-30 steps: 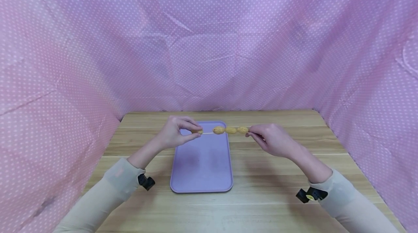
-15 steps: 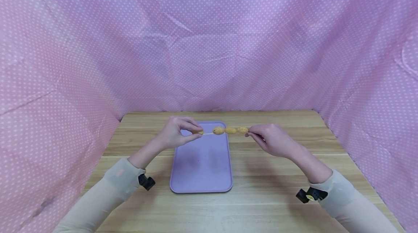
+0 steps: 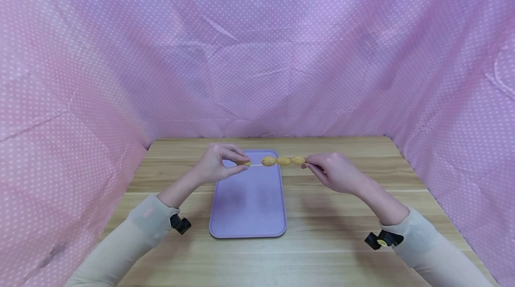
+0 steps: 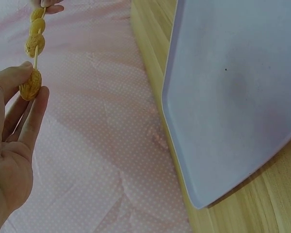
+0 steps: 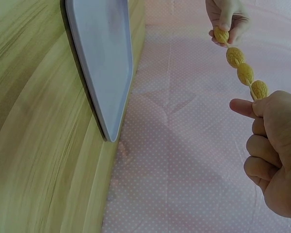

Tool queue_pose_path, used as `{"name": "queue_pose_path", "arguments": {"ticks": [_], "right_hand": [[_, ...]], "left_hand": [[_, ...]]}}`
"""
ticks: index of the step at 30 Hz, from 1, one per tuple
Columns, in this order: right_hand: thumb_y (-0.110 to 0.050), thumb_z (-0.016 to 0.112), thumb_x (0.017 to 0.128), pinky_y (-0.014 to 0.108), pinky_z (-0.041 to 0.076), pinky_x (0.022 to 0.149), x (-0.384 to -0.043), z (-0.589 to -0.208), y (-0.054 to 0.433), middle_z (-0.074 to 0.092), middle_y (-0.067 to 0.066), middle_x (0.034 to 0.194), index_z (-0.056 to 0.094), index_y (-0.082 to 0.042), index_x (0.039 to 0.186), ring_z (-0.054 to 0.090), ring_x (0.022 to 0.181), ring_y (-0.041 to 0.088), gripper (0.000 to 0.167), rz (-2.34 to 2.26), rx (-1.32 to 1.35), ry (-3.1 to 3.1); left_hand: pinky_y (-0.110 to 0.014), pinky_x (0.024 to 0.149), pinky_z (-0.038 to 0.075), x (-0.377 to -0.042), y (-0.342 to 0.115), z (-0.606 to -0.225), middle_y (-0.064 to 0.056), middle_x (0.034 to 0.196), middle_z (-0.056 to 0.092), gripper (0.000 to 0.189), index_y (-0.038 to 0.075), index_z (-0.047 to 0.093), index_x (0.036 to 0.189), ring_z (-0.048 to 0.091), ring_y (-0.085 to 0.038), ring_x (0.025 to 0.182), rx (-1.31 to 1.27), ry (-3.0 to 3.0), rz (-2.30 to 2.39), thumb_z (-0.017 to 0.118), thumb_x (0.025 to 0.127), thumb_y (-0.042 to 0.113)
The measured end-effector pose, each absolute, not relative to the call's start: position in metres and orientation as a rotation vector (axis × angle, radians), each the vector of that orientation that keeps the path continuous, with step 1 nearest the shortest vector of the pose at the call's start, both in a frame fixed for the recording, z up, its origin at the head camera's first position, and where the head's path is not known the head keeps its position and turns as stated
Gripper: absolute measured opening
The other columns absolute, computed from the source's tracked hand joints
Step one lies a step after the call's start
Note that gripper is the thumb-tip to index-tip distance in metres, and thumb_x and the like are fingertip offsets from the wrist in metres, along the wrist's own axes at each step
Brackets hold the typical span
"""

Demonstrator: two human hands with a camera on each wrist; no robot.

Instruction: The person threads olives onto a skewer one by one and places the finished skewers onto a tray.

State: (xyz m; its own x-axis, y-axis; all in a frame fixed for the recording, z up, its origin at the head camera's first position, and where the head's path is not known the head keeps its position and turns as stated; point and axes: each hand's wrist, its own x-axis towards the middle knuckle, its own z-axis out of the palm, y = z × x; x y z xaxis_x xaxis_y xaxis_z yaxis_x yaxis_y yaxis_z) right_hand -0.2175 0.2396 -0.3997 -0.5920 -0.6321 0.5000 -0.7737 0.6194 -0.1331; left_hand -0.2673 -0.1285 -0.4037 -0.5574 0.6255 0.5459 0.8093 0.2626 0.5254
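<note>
My left hand (image 3: 215,163) pinches a wrinkled, golden oval dried fruit (image 4: 31,85) between thumb and fingertips at the left end of a thin pale skewer (image 3: 256,165). Bare skewer shows between this piece and three similar dried fruits (image 5: 245,74) threaded close together farther right. My right hand (image 3: 338,172) pinches the skewer's right end, right beside the last fruit, its other fingers curled in the right wrist view. The skewer is held nearly level in the head view, above the far part of a lilac tray (image 3: 257,215). Its right tip is hidden in my right hand.
The tray lies on a wooden table (image 3: 342,242), with a tiny dark speck (image 4: 226,69) on its surface. Pink dotted cloth (image 3: 257,54) hangs behind the table and along both sides. Each sleeve carries a small black wrist camera (image 3: 180,224).
Almost nothing differs: both hands keep their grip, and the three threaded fruits have shifted very slightly left in the head view.
</note>
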Motion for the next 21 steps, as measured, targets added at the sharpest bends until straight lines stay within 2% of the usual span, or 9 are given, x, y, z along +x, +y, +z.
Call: {"name": "queue_pose_path", "arguments": {"ticks": [5, 12, 21], "right_hand": [[-0.006, 0.074, 0.098, 0.014, 0.038, 0.051, -0.2181, -0.3992, 0.2405, 0.072, -0.010, 0.078, 0.075, -0.016, 0.093, 0.038, 0.058, -0.006, 0.011, 0.478, 1.113, -2.435], [-0.005, 0.074, 0.098, 0.016, 0.045, 0.055, -0.2179, -0.3990, 0.2401, 0.077, -0.009, 0.084, 0.077, -0.016, 0.095, 0.044, 0.062, -0.005, 0.012, 0.475, 1.122, -2.436], [-0.002, 0.075, 0.096, 0.018, 0.048, 0.055, -0.2178, -0.4013, 0.2417, 0.078, -0.007, 0.084, 0.077, -0.015, 0.094, 0.047, 0.063, -0.005, 0.013, 0.464, 1.127, -2.422]], "left_hand": [[-0.026, 0.080, 0.069, -0.2677, -0.1273, -0.4036, -0.007, 0.100, 0.083, 0.017, 0.007, 0.086, 0.100, 0.080, -0.019, 0.088, -1.337, -2.301, -1.162, 0.088, 0.084, 0.002], [-0.024, 0.079, 0.069, -0.2670, -0.1262, -0.4043, -0.008, 0.099, 0.083, 0.017, 0.006, 0.085, 0.100, 0.080, -0.020, 0.087, -1.346, -2.291, -1.173, 0.088, 0.084, 0.000], [-0.024, 0.078, 0.068, -0.2674, -0.1231, -0.4049, -0.008, 0.098, 0.083, 0.017, 0.006, 0.085, 0.099, 0.079, -0.020, 0.086, -1.382, -2.255, -1.161, 0.088, 0.084, -0.001]]}}
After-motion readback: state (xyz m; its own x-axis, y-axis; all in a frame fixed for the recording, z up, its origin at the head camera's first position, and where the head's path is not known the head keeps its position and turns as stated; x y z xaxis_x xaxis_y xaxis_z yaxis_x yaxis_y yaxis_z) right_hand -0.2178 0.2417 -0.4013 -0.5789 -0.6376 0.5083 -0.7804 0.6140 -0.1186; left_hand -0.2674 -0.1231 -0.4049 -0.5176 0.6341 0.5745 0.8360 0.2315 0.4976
